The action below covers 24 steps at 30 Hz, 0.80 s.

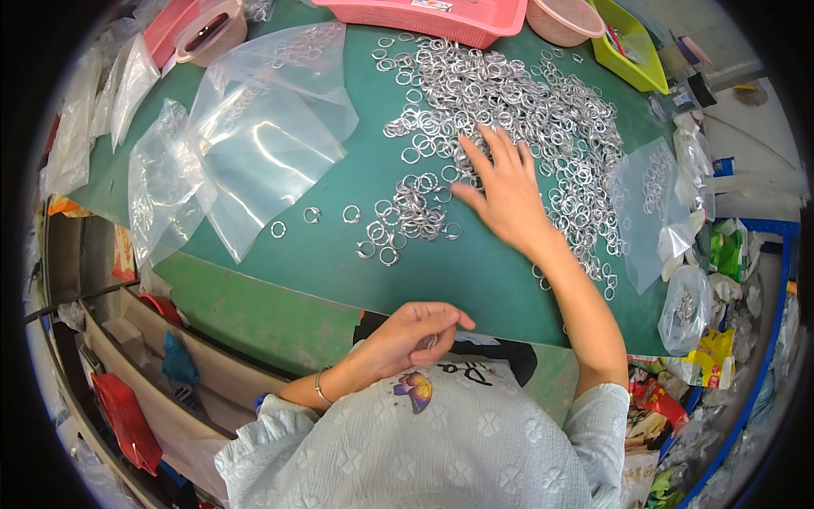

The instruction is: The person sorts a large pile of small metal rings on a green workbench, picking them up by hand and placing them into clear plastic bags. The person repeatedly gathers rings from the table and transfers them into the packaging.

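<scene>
A large heap of silver metal rings (475, 85) spreads over the green tabletop. My right hand (509, 195) reaches across the heap's near part, its fingers spread and fingertips at the rings. Left of it lies a smaller cluster of rings (415, 210), with a few single rings (351, 214) lying apart beside it. Close to my body, at the table's near edge, my left hand (415, 333) is curled with the palm turned up. Silver rings (431, 341) show between its fingers; how many is hidden.
Clear plastic bags (271, 127) lie on the left of the table, some with rings inside. Another flat bag (649, 212) with rings lies at the right. Pink baskets (449, 21) and a lime-green basket (632, 55) line the far edge. Bins (178, 373) stand below left.
</scene>
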Tool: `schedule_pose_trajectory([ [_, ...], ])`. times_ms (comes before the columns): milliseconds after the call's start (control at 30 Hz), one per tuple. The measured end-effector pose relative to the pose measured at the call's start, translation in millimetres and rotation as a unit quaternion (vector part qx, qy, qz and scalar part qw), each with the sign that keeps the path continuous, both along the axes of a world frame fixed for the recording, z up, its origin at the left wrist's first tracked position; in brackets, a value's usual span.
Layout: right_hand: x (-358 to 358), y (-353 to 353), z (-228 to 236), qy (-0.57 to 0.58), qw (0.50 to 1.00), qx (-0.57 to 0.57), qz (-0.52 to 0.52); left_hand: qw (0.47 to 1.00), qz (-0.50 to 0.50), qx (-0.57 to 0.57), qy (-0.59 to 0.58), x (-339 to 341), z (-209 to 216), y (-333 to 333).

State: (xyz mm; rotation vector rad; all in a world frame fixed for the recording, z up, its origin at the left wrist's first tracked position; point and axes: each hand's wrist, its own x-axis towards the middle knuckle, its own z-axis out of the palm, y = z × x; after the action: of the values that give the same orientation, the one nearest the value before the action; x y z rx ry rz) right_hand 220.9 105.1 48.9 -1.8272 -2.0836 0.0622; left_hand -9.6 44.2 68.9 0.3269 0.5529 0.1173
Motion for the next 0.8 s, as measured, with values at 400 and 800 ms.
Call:
schedule_pose_trajectory([
  [400, 3.0, -113.0, 39.5, 0.179, 0.976, -0.105, 0.061, 0.994, -0.089, 0.029, -0.056, -11.3, -27.5, -20.6],
  [800, -47.3, -100.5, 21.2, -0.04, 0.986, -0.152, 0.062, 0.995, -0.09, 0.021, -0.034, -6.3, -58.1, -38.5],
])
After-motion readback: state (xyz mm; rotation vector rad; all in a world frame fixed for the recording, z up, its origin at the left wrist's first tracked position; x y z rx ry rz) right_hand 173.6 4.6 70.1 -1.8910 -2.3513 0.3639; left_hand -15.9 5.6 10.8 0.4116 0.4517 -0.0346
